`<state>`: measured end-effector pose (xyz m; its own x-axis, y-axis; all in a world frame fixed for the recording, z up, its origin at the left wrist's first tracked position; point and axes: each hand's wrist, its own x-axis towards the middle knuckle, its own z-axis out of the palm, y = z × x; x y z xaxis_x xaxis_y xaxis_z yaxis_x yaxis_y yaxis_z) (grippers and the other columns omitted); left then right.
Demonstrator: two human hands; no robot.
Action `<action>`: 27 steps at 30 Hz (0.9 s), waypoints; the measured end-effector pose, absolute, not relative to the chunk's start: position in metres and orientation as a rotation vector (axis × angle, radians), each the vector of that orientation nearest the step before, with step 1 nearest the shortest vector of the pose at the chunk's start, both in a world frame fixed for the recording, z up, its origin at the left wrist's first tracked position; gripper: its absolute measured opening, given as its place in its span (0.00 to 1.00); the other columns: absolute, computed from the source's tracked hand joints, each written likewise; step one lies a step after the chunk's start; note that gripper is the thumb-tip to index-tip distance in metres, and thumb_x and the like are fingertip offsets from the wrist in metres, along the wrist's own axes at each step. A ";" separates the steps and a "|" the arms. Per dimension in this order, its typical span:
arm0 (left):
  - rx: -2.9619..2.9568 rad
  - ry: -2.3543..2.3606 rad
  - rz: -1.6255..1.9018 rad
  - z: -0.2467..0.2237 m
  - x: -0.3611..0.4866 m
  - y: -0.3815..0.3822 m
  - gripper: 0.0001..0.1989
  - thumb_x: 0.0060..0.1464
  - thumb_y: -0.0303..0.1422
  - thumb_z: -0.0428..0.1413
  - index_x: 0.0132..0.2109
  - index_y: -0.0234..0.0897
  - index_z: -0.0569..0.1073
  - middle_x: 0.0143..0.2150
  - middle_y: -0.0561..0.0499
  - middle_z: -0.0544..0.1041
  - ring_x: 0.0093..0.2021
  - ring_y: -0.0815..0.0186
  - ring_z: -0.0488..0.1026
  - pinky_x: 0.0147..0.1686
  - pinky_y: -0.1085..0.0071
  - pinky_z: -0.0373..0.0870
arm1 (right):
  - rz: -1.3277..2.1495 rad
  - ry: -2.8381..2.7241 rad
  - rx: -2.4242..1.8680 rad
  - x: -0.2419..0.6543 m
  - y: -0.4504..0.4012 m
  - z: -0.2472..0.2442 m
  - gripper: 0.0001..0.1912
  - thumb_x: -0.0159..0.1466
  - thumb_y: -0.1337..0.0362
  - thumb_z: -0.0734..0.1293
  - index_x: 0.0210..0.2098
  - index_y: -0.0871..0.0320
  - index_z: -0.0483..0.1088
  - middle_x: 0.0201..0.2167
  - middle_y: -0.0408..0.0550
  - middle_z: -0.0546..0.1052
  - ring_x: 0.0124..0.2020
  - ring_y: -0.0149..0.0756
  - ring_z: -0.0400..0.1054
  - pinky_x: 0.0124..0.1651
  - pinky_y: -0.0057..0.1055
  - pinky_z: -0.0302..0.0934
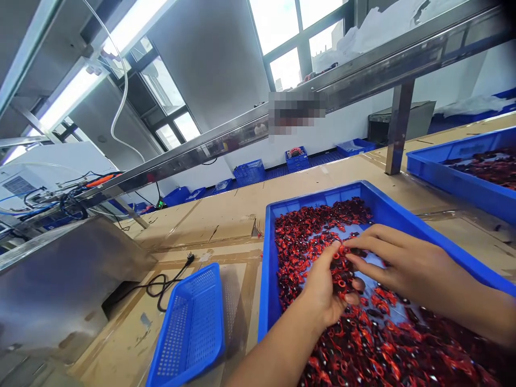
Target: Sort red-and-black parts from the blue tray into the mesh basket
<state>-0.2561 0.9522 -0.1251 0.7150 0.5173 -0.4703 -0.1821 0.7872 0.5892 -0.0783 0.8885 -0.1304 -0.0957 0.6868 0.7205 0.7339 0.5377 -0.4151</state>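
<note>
A blue tray (264, 301) in front of me holds a mass of small, shiny red-and-black parts (363, 344), many with a ring-shaped end. Above its middle, my left hand (324, 287) is cupped around a handful of these red-and-black parts (342, 274), thumb on top and fingers curled under. My right hand (407, 260) reaches in from the right. Its thumb and fingertips are pinched together at the top of the handful, on a small red part. Exactly which piece they grip is partly hidden.
An empty blue perforated basket (193, 322) stands left of the tray, near a black cable with a plug (189, 259). Another blue tray (455, 183) of parts is at the right. A metal rail (226, 148) on posts crosses above the cardboard-covered table (226, 220). A metal machine (68, 285) stands left.
</note>
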 end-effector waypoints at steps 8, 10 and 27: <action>0.479 0.615 0.484 -0.118 -0.259 0.952 0.17 0.64 0.46 0.60 0.43 0.33 0.75 0.28 0.55 0.70 0.20 0.74 0.68 0.12 0.82 0.51 | -0.203 -1.762 -1.184 -0.092 0.894 -0.134 0.16 0.71 0.56 0.71 0.58 0.44 0.76 0.47 0.47 0.82 0.45 0.43 0.78 0.44 0.38 0.71; 0.444 0.611 0.487 -0.116 -0.259 0.951 0.17 0.66 0.45 0.58 0.41 0.33 0.74 0.29 0.54 0.71 0.20 0.74 0.69 0.12 0.82 0.52 | -0.168 -1.734 -1.171 -0.092 0.895 -0.135 0.15 0.71 0.56 0.71 0.57 0.43 0.77 0.48 0.46 0.81 0.45 0.42 0.78 0.44 0.37 0.71; 0.425 0.718 0.536 -0.112 -0.250 0.938 0.20 0.71 0.47 0.53 0.39 0.33 0.71 0.28 0.54 0.68 0.20 0.75 0.67 0.13 0.83 0.52 | -0.358 -2.027 -1.008 -0.079 0.903 -0.138 0.18 0.75 0.63 0.65 0.62 0.47 0.73 0.45 0.47 0.82 0.45 0.39 0.78 0.49 0.33 0.74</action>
<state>-0.2504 0.9378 -0.1119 0.6304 0.5932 -0.5008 -0.3123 0.7844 0.5359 -0.0787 0.9028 -0.1376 -0.3389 0.5281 0.7786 0.7630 0.6385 -0.1010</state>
